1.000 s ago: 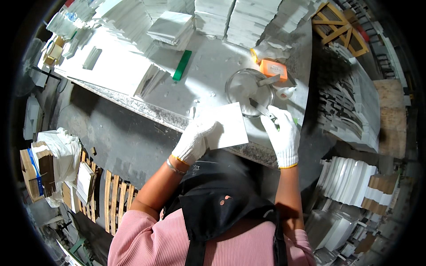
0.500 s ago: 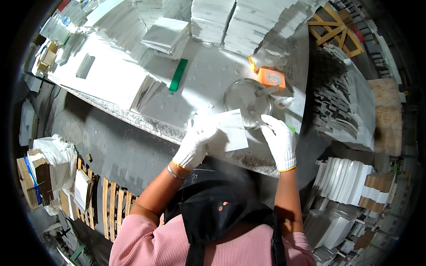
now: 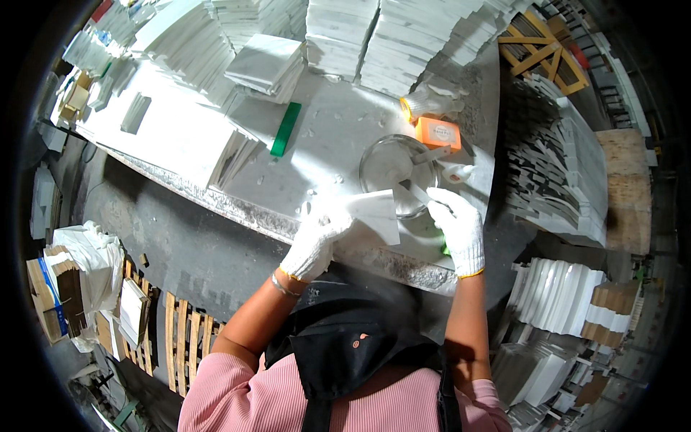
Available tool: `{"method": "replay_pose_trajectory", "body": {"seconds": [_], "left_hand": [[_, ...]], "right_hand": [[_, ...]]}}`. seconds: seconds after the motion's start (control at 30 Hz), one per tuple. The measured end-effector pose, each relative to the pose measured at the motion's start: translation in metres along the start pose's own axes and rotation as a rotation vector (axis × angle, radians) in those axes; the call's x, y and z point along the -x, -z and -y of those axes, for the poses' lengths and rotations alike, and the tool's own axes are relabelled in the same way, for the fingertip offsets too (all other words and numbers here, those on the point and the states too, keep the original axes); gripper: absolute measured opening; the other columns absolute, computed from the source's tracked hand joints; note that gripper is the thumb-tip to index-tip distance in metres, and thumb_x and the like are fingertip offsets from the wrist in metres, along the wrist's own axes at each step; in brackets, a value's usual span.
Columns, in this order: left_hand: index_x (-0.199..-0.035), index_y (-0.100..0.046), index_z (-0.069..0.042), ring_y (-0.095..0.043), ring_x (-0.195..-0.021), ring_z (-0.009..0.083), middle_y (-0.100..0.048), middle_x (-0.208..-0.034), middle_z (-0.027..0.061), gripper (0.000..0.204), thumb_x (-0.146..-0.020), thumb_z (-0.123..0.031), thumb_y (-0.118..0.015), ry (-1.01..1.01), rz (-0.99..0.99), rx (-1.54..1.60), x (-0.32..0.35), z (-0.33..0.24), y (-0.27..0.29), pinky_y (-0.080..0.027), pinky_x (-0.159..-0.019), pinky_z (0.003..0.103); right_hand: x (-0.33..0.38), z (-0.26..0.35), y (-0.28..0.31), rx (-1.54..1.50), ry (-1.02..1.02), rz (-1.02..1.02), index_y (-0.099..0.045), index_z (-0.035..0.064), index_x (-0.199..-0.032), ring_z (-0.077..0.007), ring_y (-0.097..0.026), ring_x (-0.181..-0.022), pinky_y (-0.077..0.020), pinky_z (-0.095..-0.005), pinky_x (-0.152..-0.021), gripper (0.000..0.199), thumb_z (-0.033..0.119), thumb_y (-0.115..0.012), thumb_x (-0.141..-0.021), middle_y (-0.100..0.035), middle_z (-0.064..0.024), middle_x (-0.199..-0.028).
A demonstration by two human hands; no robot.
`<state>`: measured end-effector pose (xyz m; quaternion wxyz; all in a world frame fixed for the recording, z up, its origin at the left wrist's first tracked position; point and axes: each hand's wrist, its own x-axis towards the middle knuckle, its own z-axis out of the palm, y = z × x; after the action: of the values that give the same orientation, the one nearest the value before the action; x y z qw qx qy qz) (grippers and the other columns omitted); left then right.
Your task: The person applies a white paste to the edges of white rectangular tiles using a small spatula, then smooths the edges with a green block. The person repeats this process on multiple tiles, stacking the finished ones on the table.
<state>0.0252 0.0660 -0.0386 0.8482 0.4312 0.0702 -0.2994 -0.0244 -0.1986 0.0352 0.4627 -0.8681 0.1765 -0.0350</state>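
White work gloves with yellow cuffs cover both hands. My left hand (image 3: 314, 241) is closed on the edge of a flat white stone tile (image 3: 378, 216), which is held tilted over the bench's front edge. To its right, the fingers of my right hand (image 3: 458, 229) close round a putty knife (image 3: 414, 193), its pale flat blade pointing up-left over a round shallow dish (image 3: 365, 167). A bit of green (image 3: 446, 246) shows beside that palm. Across the dish's right rim lies another flat-bladed tool (image 3: 434, 153). A small white bottle (image 3: 458, 173) is beside the dish.
An orange box (image 3: 437, 135) and a loose glove (image 3: 425, 105) lie beyond the dish. A green strip (image 3: 286, 129) rests near stacked tiles (image 3: 265, 65). Tall tile stacks (image 3: 410, 43) line the bench's back. Pallet slats (image 3: 188, 324) are on the floor at left.
The tile has tipped and now appears narrower. The knife's blade shows more plainly over the dish. The green bit has gone from the right of my right hand to its left.
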Motion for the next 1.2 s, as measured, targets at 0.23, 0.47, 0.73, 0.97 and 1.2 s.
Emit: {"method": "replay_pose_trajectory", "body": {"seconds": [0.23, 0.47, 0.73, 0.97, 1.2], "left_hand": [[-0.124, -0.058, -0.004, -0.050, -0.109, 0.0130, -0.057, -0.114, 0.0033, 0.038, -0.091, -0.022, -0.066, -0.024, 0.046, -0.090, 0.003, -0.006, -0.010, -0.037, -0.101, 0.031], [-0.123, -0.056, -0.004, -0.052, -0.107, 0.0131, -0.058, -0.113, 0.0034, 0.036, -0.089, -0.014, -0.066, 0.008, 0.006, -0.132, -0.003, 0.005, 0.004, -0.041, -0.098, 0.031], [-0.123, -0.055, -0.004, -0.055, -0.103, 0.0122, -0.060, -0.111, 0.0032, 0.037, -0.087, -0.001, -0.065, 0.007, -0.035, 0.014, -0.001, -0.003, -0.011, -0.045, -0.093, 0.028], [-0.120, -0.060, -0.004, -0.055, -0.104, 0.0126, -0.061, -0.112, 0.0028, 0.033, -0.088, -0.003, -0.065, -0.031, -0.016, -0.073, -0.004, 0.001, -0.008, -0.045, -0.094, 0.029], [-0.122, -0.058, -0.003, -0.056, -0.106, 0.0140, -0.061, -0.115, 0.0038, 0.036, -0.088, -0.004, -0.066, 0.021, -0.004, 0.023, -0.002, -0.004, -0.013, -0.045, -0.096, 0.029]], "right_hand": [[-0.006, 0.015, -0.006, -0.032, 0.004, 0.098, -0.071, 0.0001, -0.114, -0.0137, -0.067, -0.082, -0.0529, -0.0265, -0.071, 0.027, 0.012, -0.068, -0.090, -0.073, -0.0082, -0.098], [-0.002, 0.027, 0.005, -0.283, -0.298, 0.073, -0.072, 0.0022, -0.115, -0.0040, -0.055, -0.063, -0.0386, -0.0178, -0.055, 0.027, 0.010, -0.067, -0.089, -0.068, -0.0017, -0.083], [0.004, 0.043, 0.011, -0.302, -0.198, 0.035, -0.070, -0.0012, -0.115, -0.0050, -0.057, -0.064, -0.0423, -0.0187, -0.057, 0.028, 0.007, -0.067, -0.088, -0.068, -0.0025, -0.082], [0.006, 0.050, 0.011, -0.233, -0.120, 0.046, -0.072, 0.0007, -0.114, -0.0066, -0.060, -0.070, -0.0490, -0.0218, -0.062, 0.026, 0.002, -0.067, -0.089, -0.070, -0.0046, -0.088], [0.005, 0.047, 0.010, -0.037, 0.071, 0.011, -0.073, 0.0016, -0.110, -0.0117, -0.066, -0.079, -0.0526, -0.0254, -0.070, 0.024, 0.000, -0.068, -0.086, -0.072, -0.0084, -0.094]]}}
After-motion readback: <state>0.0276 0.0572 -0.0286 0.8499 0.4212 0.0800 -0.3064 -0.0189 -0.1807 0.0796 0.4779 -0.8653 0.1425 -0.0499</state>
